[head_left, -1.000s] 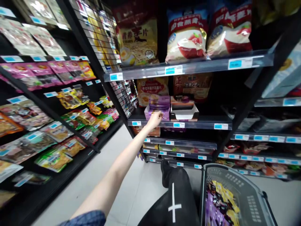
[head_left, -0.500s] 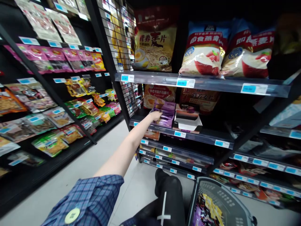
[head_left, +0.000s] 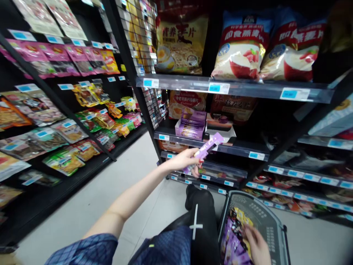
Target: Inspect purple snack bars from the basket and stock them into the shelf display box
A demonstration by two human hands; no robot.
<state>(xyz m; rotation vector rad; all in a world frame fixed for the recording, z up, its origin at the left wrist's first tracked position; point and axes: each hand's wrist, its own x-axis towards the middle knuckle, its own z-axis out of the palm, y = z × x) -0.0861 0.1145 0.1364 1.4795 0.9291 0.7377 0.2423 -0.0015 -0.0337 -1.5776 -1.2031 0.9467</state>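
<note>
My left hand (head_left: pixel 189 159) is closed around a long purple sachet (head_left: pixel 210 145), held slantwise in front of the shelves. Behind it, an open purple box (head_left: pixel 190 130) on the middle shelf contains similar sachets. My right hand (head_left: pixel 257 244) is inside the grey shopping basket (head_left: pixel 271 217), its curled fingers at the packets. Whatever those fingertips grip is hidden. Purple sachets (head_left: pixel 233 248) lie in the basket beside yellow and dark packets (head_left: pixel 241 217).
An opened carton (head_left: pixel 220 129) stands right of the purple box. Large oatmeal bags (head_left: pixel 239 48) fill the shelf above. A black rack of snack packs (head_left: pixel 63 162) runs along the left. My bent leg (head_left: pixel 202 217) is beside the basket.
My left hand has drawn back from the purple box, bringing a purple sachet toward me and to the right. My right hand has come into view in the basket.
</note>
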